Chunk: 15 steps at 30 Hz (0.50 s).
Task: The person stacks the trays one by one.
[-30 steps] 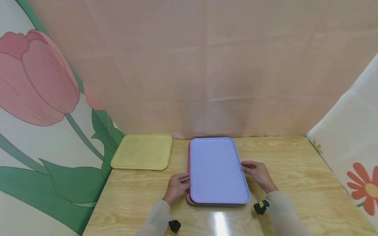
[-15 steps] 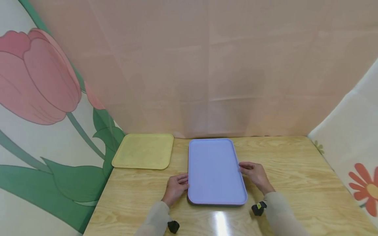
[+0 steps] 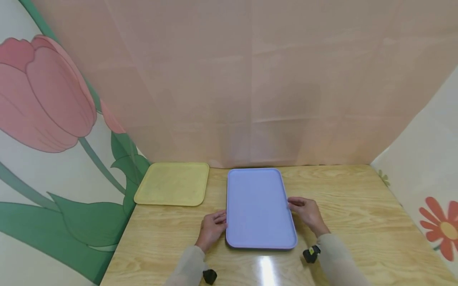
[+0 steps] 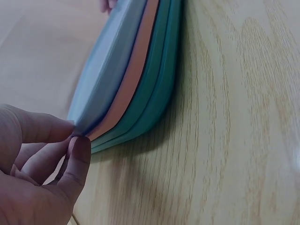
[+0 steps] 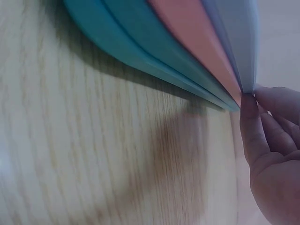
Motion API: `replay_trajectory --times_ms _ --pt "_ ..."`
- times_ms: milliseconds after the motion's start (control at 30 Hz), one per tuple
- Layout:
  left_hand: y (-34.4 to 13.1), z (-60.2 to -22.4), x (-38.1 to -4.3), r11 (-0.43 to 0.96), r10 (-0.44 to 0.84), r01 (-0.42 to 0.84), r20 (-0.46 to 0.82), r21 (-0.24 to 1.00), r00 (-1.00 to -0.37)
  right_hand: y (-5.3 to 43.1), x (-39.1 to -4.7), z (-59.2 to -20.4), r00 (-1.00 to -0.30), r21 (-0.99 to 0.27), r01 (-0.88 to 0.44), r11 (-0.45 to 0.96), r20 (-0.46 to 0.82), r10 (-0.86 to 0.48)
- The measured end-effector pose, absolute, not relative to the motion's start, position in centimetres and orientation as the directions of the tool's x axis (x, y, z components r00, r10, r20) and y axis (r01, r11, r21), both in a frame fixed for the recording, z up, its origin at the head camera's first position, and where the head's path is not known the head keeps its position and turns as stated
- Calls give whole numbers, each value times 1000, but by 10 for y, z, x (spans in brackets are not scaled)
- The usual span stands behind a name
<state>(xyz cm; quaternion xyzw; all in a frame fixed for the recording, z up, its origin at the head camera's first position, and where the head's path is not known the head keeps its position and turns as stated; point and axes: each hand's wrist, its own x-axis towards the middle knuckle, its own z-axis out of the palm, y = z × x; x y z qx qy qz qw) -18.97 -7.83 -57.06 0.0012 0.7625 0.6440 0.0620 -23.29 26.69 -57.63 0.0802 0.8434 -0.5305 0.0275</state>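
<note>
A lavender tray (image 3: 261,206) lies on top of a stack at the middle of the table. Under it the left wrist view shows the edges of a pink tray (image 4: 140,54) and two green trays (image 4: 165,70), closely lined up. My left hand (image 3: 212,228) pinches the lavender tray's left rim between thumb and fingers. On the opposite side, the thumb and fingers of my right hand (image 3: 308,214) pinch the right rim of the same tray. From the head view the lower trays are almost wholly hidden beneath the top one.
A yellow tray (image 3: 171,184) lies crosswise at the table's back left corner. The wooden table (image 3: 358,222) meets a plain hanging backdrop (image 3: 250,99) at its far edge. Flower-printed panels (image 3: 46,95) stand at both sides.
The lavender tray has shifted slightly left and now covers the pink tray, whose left edge showed before. Both hands have moved a little left with it.
</note>
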Motion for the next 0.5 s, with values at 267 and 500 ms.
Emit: replay_trajectory --times_ms 267,500 --pt "-79 -574 -189 184 53 -71 -82 980 -995 267 -233 -580 -987 -884 151 442 -114 109" --pt "-80 -578 -190 182 38 -63 -71 981 -997 265 -234 -578 -986 -868 164 468 -125 114"
